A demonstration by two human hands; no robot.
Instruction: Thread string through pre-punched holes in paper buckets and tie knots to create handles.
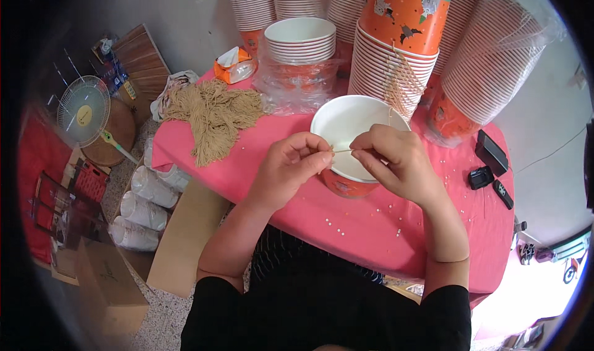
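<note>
Both hands meet over a paper bucket (351, 189), orange outside and white inside, which stands upright on the table. My left hand (288, 167) pinches one end of a thin tan cord (342, 151) between thumb and fingertips. Facing it, my right hand (396, 162) pinches the same cord, which is drawn straight between the two. A small knot or tuft seems to sit at the left fingertips, too small to make out. More tan cords (402, 82) hang over the stack of buckets (371, 66) just behind. A heap of loose tan cords (213, 116) lies at the left.
Tall stacks of buckets (489, 66), some in clear plastic, line the back of the pink-covered table (291, 221). An orange packet (235, 65) lies at the back left. Small white bits dot the cloth. Black items (492, 153) sit at right; wrapped white stacks (143, 210) stand below left.
</note>
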